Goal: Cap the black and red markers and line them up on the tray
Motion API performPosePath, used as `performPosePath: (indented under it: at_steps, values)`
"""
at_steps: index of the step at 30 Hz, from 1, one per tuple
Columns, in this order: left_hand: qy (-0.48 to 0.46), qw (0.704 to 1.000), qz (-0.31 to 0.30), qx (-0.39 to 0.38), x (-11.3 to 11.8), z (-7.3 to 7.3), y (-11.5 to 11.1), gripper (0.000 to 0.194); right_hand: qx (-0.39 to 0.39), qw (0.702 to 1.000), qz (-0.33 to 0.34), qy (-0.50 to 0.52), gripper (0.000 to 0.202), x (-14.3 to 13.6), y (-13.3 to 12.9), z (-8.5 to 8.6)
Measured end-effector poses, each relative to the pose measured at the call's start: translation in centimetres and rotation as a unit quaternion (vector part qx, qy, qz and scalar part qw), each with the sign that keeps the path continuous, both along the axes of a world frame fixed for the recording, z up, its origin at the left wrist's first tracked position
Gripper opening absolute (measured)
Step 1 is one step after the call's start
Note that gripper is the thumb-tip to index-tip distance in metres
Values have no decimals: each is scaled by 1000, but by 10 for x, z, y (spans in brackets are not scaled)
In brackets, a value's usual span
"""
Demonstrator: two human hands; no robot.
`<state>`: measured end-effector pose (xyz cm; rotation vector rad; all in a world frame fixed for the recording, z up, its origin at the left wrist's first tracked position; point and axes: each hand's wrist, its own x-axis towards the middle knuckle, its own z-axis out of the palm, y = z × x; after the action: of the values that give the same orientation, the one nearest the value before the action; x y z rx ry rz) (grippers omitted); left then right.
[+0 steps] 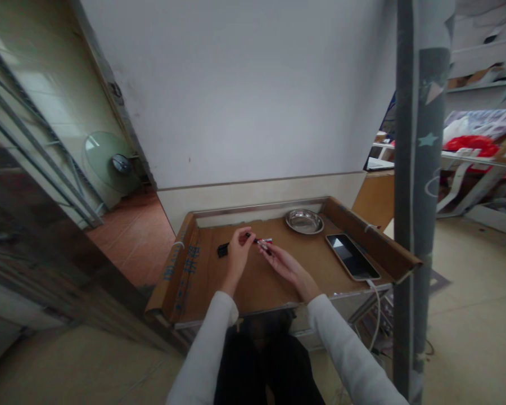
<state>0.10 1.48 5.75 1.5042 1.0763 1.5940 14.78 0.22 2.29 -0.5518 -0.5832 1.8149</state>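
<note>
Over the cardboard-lined table (274, 284), my left hand (239, 246) pinches a small dark piece (248, 235) between thumb and fingers. Close to its right, my right hand (278, 260) grips a slim dark and silvery piece (265, 247). The two pieces nearly meet between my fingertips; whether they touch is too small to tell. Just behind my right fingertips lies a small red and white item (267, 241), partly hidden. Black objects (222, 250) rest on the cardboard left of my left hand.
A round metal dish (304, 221) stands at the back right of the table. A phone (353, 257) with a white cable (378, 315) lies at the right. Raised cardboard edges (172, 270) flank the table, and a grey post (415, 202) stands beyond its right side.
</note>
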Motion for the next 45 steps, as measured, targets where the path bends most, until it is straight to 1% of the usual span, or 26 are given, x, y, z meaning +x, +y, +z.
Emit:
performPosePath:
  at_steps: [2, 3, 5, 7, 10, 12, 15, 17, 19, 23, 27, 30, 33, 35, 37, 41, 45]
  values:
    - [-29, 999, -3, -28, -11, -1, 6, 31, -11, 1000, 11, -2, 13, 1, 3, 0]
    - [-41, 998, -9, -49, -17, -5, 8, 33, -16, 1000, 13, -5, 13, 3, 5, -1]
    - [-62, 994, -21, -89, -28, -16, 10, 38, -20, 1000, 14, -18, 14, 6, 7, -5]
    - [-70, 992, -20, -108, -39, -30, 8, 39, -12, 999, 7, -35, 14, 11, 8, -11]
    - [-53, 985, -61, -151, -50, -48, -2, 38, 19, 998, -19, -60, 16, 20, 7, -18]
    - [4, 982, -100, -158, -53, -53, -9, 34, 32, 997, -28, -72, 18, 25, 7, -20]
    - [138, 978, -119, -103, -48, -51, -16, 20, 38, 995, -39, -82, 17, 32, 7, -17]
    - [231, 965, -114, -48, -39, -47, -18, 9, 40, 995, -40, -78, 15, 36, 7, -13]
    - [296, 950, -99, 3, -27, -44, -16, 2, 44, 997, -31, -61, 15, 40, 7, -11]
    - [370, 924, -61, 68, -5, -44, -5, 7, 41, 998, -36, -24, 15, 47, 6, -10]
    - [436, 896, -8, 89, 8, -44, 10, 10, 20, 999, -46, -11, 16, 49, 6, -9]
    - [456, 884, 38, 97, 10, -44, 17, 12, 8, 999, -52, -5, 20, 45, 6, -6]
    - [444, 886, 56, 117, 9, -43, 15, 17, -2, 998, -67, 6, 21, 40, 6, -3]
    - [425, 894, 44, 136, 10, -42, 10, 20, -7, 997, -75, 12, 22, 36, 7, -2]
    - [407, 901, 18, 151, 12, -41, 2, 21, -10, 997, -76, 12, 23, 31, 7, -2]
    - [398, 902, -38, 165, 20, -40, -8, 20, -7, 998, -67, -8, 25, 21, 10, -5]
    - [384, 908, -47, 160, 21, -42, -7, 17, 8, 997, -70, -27, 22, 14, 12, -7]
